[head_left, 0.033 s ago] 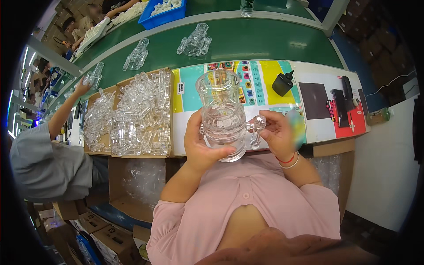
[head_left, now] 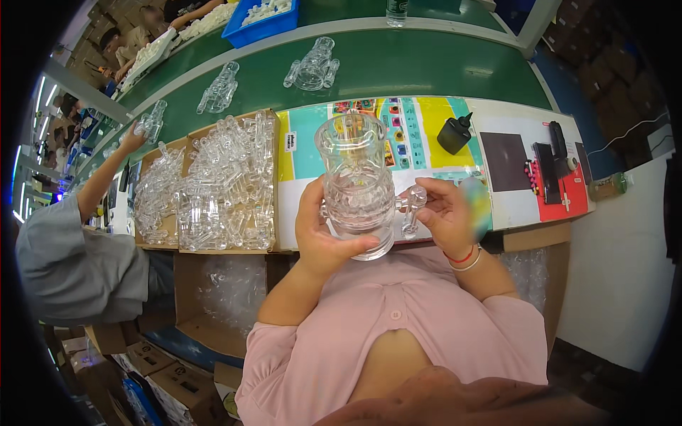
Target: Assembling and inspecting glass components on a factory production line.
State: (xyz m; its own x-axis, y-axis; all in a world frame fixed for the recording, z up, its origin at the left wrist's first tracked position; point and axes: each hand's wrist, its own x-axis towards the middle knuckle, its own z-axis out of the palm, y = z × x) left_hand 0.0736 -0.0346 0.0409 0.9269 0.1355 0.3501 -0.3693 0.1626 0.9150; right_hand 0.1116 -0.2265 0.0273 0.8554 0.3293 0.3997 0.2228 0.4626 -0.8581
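Note:
I hold a clear plastic cylinder-shaped container (head_left: 357, 183) upright in front of my chest. My left hand (head_left: 321, 233) wraps around its lower left side and base. My right hand (head_left: 442, 211) pinches a small clear knob-like piece (head_left: 412, 207) against the container's right side. A red and a pale bracelet sit on my right wrist. Behind the container lies a colourful printed sheet (head_left: 419, 121) on the bench.
A cardboard tray (head_left: 213, 181) piled with several clear plastic parts stands at my left. More clear parts (head_left: 312, 67) lie on the green conveyor (head_left: 440, 67). A black bottle (head_left: 455, 133), a blue bin (head_left: 266, 18) and a co-worker's arm (head_left: 106, 170) are nearby.

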